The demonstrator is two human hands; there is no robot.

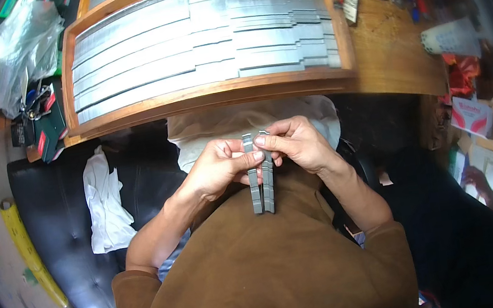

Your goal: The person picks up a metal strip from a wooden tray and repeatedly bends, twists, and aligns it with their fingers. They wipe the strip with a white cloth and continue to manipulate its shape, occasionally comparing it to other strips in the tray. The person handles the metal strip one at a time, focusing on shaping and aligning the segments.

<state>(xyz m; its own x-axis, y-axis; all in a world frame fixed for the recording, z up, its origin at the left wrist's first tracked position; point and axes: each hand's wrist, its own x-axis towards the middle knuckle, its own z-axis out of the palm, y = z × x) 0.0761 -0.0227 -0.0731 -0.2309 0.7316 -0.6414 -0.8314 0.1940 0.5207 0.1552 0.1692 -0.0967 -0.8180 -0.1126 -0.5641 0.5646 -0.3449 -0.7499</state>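
In front of my brown shirt, my left hand (225, 164) pinches a narrow grey strip (255, 193) marked with crosswise bands. My right hand (295, 143) pinches a second, similar grey strip (268, 188) right beside it. Both strips point down toward my body; their lower ends lie close together, with a thin gap higher up. The two thumbs nearly meet over them. Whether each strip is one piece or a stack, I cannot tell. Beyond my hands, a wooden tray (208, 91) holds many rows of grey strips (136, 57).
The tray rests on a wooden table (391, 56) with a pale cup (451, 39) at right. A clear plastic bag (24, 49) and small boxes (50, 132) crowd its left end. A white glove (105, 202) lies on the black padded seat (54, 239). A person's hand (481, 186) shows far right.
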